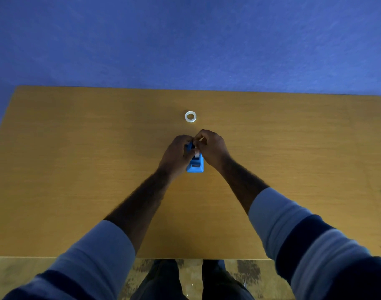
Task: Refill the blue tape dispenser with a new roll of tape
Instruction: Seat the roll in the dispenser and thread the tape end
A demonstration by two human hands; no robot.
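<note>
The blue tape dispenser (195, 166) stands on the wooden table (77, 169) in the middle, its near end showing below my hands. My left hand (177, 153) grips its left side with curled fingers. My right hand (212, 148) curls over its far top and its fingertips pinch something small there; what it holds is hidden by the fingers. A white tape roll (190, 116) lies flat on the table just beyond my hands, apart from them.
A blue wall (185, 40) rises behind the table's far edge. The table's near edge runs along the bottom, with my legs and a patterned floor (245, 276) below it.
</note>
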